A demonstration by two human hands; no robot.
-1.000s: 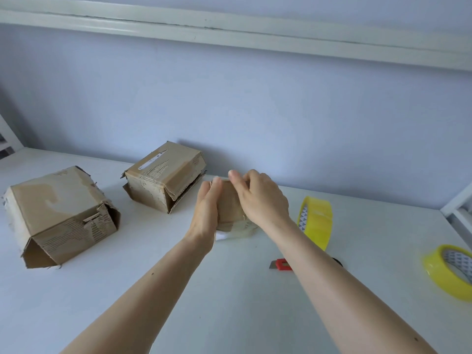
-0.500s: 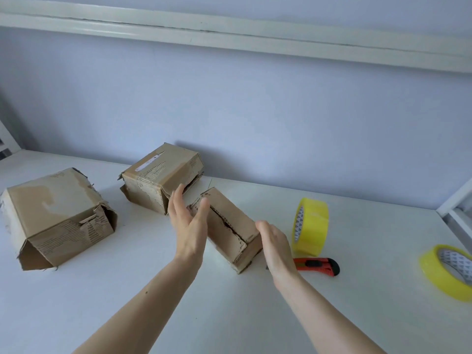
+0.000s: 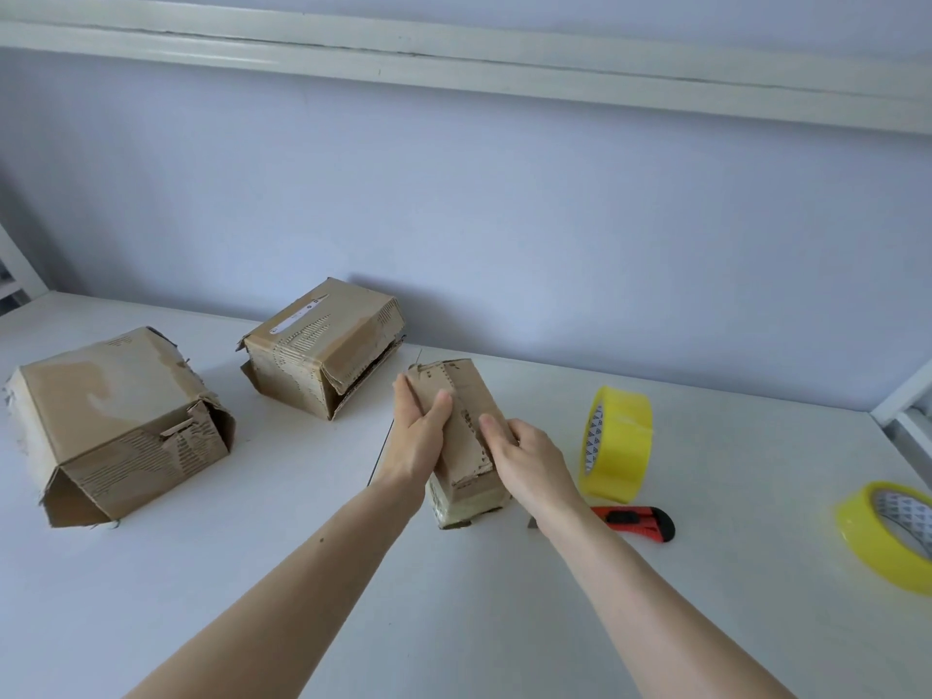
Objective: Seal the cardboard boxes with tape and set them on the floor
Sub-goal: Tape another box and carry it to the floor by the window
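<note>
Small cardboard box (image 3: 466, 436) on the white table (image 3: 252, 597), steadied between both hands: left hand (image 3: 418, 436) grips its left side, thumb on top; right hand (image 3: 529, 461) curls over the right edge, pressing the flaps flat, presumably for taping (yellow tape roll (image 3: 618, 441) and red cutter (image 3: 635, 522) lie nearby)

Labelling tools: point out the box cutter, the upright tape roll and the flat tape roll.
box cutter (image 3: 636, 522), head view, red handle.
upright tape roll (image 3: 624, 441), head view, yellow outer band.
flat tape roll (image 3: 868, 534), head view, yellow side.
</note>
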